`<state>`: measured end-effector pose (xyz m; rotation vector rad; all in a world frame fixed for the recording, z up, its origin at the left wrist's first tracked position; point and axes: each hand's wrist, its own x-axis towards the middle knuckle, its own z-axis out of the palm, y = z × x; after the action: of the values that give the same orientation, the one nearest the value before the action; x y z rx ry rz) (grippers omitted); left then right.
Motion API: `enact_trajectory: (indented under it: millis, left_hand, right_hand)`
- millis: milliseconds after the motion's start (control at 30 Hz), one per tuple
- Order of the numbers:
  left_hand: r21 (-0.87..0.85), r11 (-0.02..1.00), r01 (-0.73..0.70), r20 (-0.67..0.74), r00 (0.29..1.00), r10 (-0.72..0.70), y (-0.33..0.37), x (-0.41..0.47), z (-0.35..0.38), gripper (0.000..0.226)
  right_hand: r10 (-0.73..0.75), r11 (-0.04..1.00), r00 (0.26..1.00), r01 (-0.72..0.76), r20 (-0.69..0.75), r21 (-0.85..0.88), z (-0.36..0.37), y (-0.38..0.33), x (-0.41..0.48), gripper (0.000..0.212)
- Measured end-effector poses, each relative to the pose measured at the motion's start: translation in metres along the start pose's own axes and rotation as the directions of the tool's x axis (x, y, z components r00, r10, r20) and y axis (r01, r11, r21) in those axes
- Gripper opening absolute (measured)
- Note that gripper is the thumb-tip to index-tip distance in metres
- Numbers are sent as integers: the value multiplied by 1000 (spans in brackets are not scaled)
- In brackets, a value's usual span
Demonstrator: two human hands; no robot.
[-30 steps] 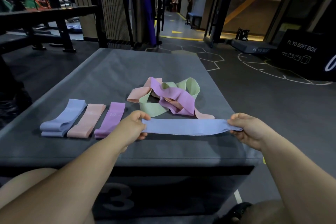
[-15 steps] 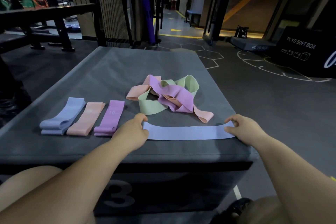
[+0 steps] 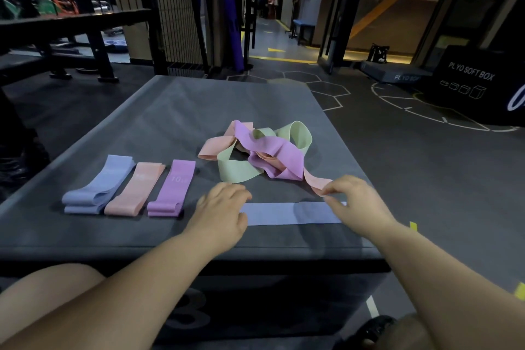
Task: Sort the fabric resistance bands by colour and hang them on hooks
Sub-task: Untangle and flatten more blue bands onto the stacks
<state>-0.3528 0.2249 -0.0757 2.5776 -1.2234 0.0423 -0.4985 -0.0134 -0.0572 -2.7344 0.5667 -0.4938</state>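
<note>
Band in hand: periwinkle-blue flat fabric resistance loop (image 3: 284,213), laid out straight and flat near the front edge of the grey padded plyo box (image 3: 170,122), lengthwise between the two hands.

Left hand (image 3: 218,213): palm down at the band's left end, fingers loosely extended, thumb touching the fabric. No pinch visible, so I read it as resting, not gripping.

Right hand (image 3: 355,204): over the band's right end, fingers bent down. The fingertips sit right where the end of a peach band (image 3: 315,180) trails out of the pile. Cannot tell whether they pinch the blue band, the peach one, or neither.

Sorted row, left of the hands: folded blue band (image 3: 96,190), folded peach band (image 3: 136,190), folded purple band (image 3: 173,190), side by side, each just beside the next.

Unsorted: tangle of green, purple and peach loops (image 3: 264,153), just behind the blue band.

Handling, judged:
- Light, soft and limp. It drapes and holds no shape of its own.
- Woven surface looks grippy rather than slick, so a light pinch should suffice.
- Stretchy along its length, so pulling both ends tensions it.
- Not fragile.
- Best hold: pinch both layers at each end, then fold end to end to match the blue one in the row.

No hooks in view.
</note>
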Motion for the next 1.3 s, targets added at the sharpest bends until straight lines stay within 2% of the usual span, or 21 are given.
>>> enact_trajectory:
  millis: [133,167,267,400,600,767,833,1000,1300]
  left_hand:
    - [37,995,-91,128,988,85,5,-2,9,78]
    - [51,994,-97,151,985,88,4,-1,12,78]
    - [59,994,-90,205,976,76,2,2,16,58]
    - [90,991,-101,266,961,74,0,2,18,59]
    - [111,988,-110,279,957,75,-1,4,20,60]
    - [116,988,-106,287,955,69,-2,4,20,60]
    - [119,987,-107,290,955,68,-1,4,19,60]
    - [117,988,-101,295,954,63,0,4,18,60]
    - [117,988,-97,298,953,58,1,3,17,60]
  right_hand:
    - [-222,973,974,218,53,81,22,-25,-3,22]
    - [-261,964,961,254,88,82,27,-29,-3,24]
    - [-308,950,922,313,234,20,39,-35,-4,42]
    - [-287,939,893,333,346,-80,41,-29,-8,75]
    - [-243,938,866,325,438,-122,35,-13,-15,84]
    - [-207,943,871,299,445,-145,27,6,-18,104]
    - [-185,949,877,277,444,-151,23,14,-21,105]
    - [-156,954,887,249,435,-166,14,31,-26,93]
    - [-60,959,894,175,444,-222,4,39,-31,108]
